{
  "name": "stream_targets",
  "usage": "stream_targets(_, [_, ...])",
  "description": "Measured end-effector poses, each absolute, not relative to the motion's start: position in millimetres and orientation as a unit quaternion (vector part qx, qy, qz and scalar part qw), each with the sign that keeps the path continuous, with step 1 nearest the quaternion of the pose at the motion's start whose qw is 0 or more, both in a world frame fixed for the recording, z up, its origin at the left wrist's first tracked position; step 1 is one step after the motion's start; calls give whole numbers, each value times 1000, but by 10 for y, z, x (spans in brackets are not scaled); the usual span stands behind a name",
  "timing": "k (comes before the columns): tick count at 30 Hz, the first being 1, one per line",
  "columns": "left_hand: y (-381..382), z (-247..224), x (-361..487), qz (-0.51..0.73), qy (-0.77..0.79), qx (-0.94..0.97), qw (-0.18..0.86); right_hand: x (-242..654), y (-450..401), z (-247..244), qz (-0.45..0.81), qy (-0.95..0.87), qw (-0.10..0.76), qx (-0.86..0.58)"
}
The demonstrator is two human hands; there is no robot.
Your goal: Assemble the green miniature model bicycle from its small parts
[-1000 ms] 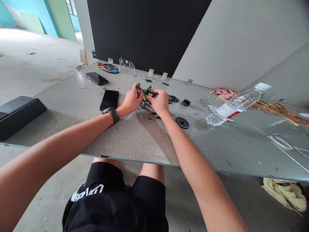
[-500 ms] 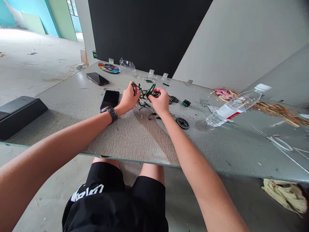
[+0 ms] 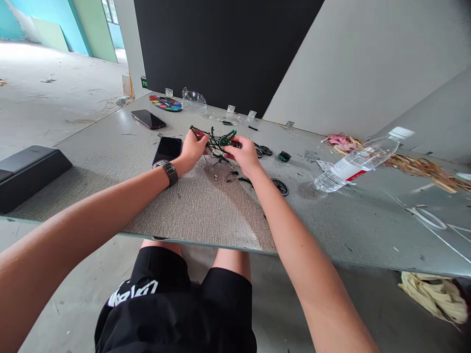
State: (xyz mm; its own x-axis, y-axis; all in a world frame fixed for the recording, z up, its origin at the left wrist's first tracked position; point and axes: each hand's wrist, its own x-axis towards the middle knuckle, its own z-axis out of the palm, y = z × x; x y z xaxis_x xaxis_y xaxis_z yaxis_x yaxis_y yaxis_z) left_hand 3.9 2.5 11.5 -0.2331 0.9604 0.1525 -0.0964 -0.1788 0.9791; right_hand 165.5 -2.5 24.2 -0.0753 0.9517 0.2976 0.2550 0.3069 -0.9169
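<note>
A small dark green bicycle frame is held just above the table between both hands. My left hand pinches its left end, and a black watch is on that wrist. At the right end, my right hand has its fingers closed on the part near the green disc. Small loose parts lie on the table below the hands. A toy wheel sits beside my right forearm, and more small wheels lie behind my right hand. A small green block rests further right.
A dark phone lies close to my left hand, with another phone behind it. A paint palette and clear plastic are at the back. The water bottle stands right; a black case sits left.
My left hand has moved slightly left. The bicycle frame has turned, so its side and green disc show more clearly. Both hands still hold it.
</note>
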Motion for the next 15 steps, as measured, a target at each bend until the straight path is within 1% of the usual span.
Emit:
stream_targets(3, [5, 131, 32, 616, 473, 453, 437, 1651, -70, 288, 396, -629, 483, -463])
stream_targets(9, [-9, 84, 48, 605, 460, 488, 429, 1646, -105, 312, 378, -637, 475, -476])
stream_targets(15, [-39, 95, 71, 598, 421, 495, 469, 1639, -77, 266, 392, -627, 471, -481])
